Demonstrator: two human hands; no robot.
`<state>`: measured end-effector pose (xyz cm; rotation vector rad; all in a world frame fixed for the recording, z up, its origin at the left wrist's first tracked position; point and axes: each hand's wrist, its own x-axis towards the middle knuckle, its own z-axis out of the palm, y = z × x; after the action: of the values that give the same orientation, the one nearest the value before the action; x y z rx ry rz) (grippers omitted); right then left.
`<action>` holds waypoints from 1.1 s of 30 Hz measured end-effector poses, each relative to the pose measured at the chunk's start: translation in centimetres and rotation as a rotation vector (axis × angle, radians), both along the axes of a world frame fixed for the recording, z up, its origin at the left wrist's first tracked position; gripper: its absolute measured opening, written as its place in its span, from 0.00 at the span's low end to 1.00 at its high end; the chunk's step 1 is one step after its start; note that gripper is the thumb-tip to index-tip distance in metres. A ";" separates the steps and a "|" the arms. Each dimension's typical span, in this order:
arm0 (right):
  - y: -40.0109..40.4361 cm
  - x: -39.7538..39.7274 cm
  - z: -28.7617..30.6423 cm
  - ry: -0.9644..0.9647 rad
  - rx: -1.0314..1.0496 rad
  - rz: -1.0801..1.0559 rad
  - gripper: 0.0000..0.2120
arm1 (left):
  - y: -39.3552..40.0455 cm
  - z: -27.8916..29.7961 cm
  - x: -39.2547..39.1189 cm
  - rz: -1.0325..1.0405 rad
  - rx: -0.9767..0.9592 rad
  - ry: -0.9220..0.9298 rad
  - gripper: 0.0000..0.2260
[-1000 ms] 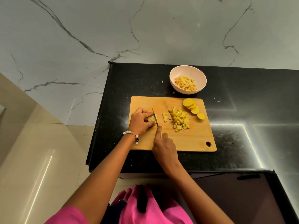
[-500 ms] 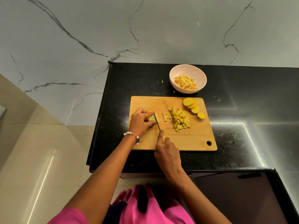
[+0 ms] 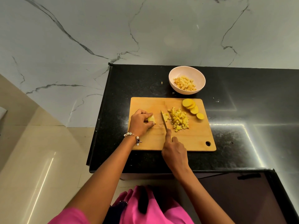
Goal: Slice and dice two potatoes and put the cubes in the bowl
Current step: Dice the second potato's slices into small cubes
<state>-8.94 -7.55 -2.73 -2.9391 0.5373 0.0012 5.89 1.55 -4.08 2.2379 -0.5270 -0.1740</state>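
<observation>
The dicing step is in progress on the wooden cutting board [image 3: 191, 139]. The left hand [image 3: 140, 123] is gripping a stack of potato strips [image 3: 152, 119], fingers curled around it. The right hand [image 3: 175, 151] is holding the knife [image 3: 164, 120], fingers wrapped on the handle, forefinger along the spine; the blade is lying between the strips and the pile of cubes [image 3: 178, 119], apparently just clear of both. Uncut potato slices [image 3: 191, 107] are waiting at the board's far right corner. The bowl [image 3: 176, 73] on the black desk [image 3: 250, 97] is already holding cubes. The next move calls for bringing the blade onto the strips. No writing or brand is legible.
</observation>
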 end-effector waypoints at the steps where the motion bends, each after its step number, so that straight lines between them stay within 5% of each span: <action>1: -0.3 0.1 0.0 -0.011 0.038 0.001 0.28 | 0.1 0.0 0.0 -0.001 -0.004 0.006 0.20; 13: 1.1 1.7 0.7 -0.044 0.133 0.076 0.27 | 0.1 0.2 0.1 0.048 0.082 -0.012 0.22; 25: 2.9 3.4 1.4 0.069 -0.062 0.079 0.26 | -0.1 0.6 0.3 0.054 0.115 -0.004 0.19; 33: 3.0 0.5 0.3 0.052 -0.040 0.095 0.34 | 0.0 0.3 0.0 0.053 0.089 -0.019 0.20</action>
<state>-8.47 -4.59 -2.45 -3.0077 0.4083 0.0789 5.93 1.53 -3.77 2.3392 -0.4781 -0.1520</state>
